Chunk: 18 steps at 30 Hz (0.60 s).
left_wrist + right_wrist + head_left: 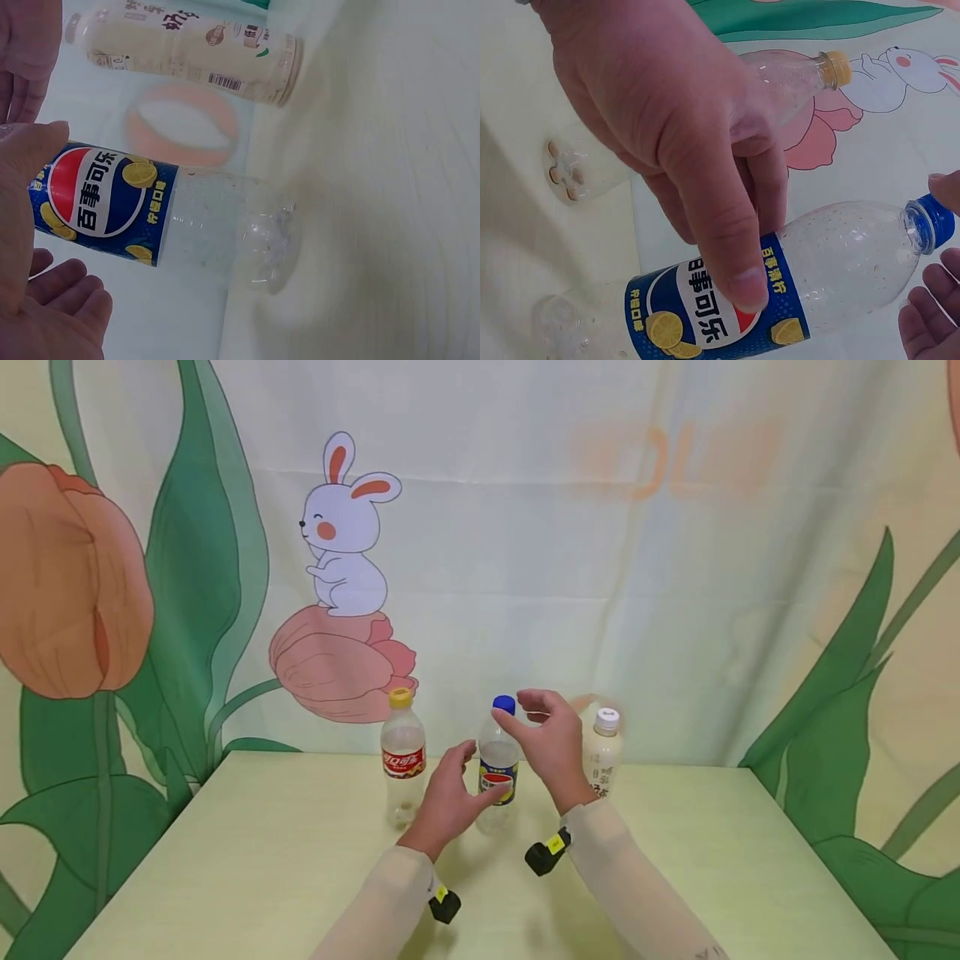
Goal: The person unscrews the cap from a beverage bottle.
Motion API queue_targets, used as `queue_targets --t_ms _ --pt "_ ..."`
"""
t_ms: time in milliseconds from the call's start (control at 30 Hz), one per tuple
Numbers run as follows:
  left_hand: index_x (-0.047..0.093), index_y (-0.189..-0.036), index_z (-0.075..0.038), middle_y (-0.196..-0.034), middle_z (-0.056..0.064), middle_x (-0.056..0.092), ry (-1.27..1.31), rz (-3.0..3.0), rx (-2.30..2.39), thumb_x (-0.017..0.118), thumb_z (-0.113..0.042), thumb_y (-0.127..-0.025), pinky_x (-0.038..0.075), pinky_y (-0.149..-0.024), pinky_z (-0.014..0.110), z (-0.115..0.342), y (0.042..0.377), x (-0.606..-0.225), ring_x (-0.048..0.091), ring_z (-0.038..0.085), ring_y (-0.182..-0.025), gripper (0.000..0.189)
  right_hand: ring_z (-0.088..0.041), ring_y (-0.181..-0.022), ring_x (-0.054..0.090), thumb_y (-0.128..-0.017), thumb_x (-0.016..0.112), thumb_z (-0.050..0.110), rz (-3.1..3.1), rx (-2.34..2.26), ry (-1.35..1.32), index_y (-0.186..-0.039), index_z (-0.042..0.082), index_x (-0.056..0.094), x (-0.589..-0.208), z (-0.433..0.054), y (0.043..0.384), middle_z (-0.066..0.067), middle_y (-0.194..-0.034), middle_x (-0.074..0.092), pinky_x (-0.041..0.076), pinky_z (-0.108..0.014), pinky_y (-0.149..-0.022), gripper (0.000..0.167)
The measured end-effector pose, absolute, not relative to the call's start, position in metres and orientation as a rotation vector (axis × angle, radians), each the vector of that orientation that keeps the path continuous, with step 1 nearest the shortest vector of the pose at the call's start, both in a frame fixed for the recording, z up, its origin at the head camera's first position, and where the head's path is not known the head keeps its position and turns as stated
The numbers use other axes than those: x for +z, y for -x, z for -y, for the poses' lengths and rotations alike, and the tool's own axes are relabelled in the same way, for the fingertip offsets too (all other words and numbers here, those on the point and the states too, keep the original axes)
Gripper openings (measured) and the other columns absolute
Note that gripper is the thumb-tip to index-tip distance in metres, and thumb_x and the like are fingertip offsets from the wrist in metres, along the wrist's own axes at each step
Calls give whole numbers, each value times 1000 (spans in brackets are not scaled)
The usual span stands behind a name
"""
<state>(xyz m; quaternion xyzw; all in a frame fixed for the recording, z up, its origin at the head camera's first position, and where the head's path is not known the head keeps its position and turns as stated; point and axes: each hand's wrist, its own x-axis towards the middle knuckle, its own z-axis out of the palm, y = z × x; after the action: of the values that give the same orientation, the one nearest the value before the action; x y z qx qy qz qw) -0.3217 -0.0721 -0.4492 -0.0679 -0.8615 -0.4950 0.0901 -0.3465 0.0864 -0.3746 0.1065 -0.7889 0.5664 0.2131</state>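
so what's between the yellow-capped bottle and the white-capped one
In the head view: the blue-capped bottle, with the left grip and right grip close by.

Two cream-sleeved arms (382, 902) stretch up from the frame's bottom edge! Bare left-hand grip (453, 792) at lower centre, thumb spread from fingers; bare right-hand grip (553, 742) higher, further right, fingers curved, thumb apart!

Cream long sleeves (382, 897) carry black wrist cameras (540, 859) with yellow labels (556, 843).

Pale tabletop (262, 860), creased fabric backdrop (487, 568), printed rabbit (348, 577), orange tulip (60, 585), green leaves (191, 552)
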Motion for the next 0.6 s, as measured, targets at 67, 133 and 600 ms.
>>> queue_targets --t_ms 67,133,600 --pt "40 -154 -13 -156 10 47 211 2554 -1502 84 -40 -85 43 -116 55 71 325 -449 45 34 -145 86 -26 -113 65 -83 85 44 2191 1591 -295 -120 12 69 -374 -85 349 -5 -122 71 56 -47 -101 52" --pt "40 -153 -12 -156 11 48 220 2546 -1518 84 -37 -85 43 -116 54 70 328 -449 46 34 -145 85 -29 -113 65 -82 85 43 2182 1608 -306 -120 11 69 -374 -85 352 -5 -120 71 55 -48 -102 52" --pt "46 -148 -11 -147 11 58 293 2469 -1685 85 -27 -86 44 -117 48 66 344 -462 53 31 -140 75 -24 -98 67 -80 88 39 2165 1637 -335 -112 11 75 -373 -77 354 -7 -105 75 55 -38 -90 44"
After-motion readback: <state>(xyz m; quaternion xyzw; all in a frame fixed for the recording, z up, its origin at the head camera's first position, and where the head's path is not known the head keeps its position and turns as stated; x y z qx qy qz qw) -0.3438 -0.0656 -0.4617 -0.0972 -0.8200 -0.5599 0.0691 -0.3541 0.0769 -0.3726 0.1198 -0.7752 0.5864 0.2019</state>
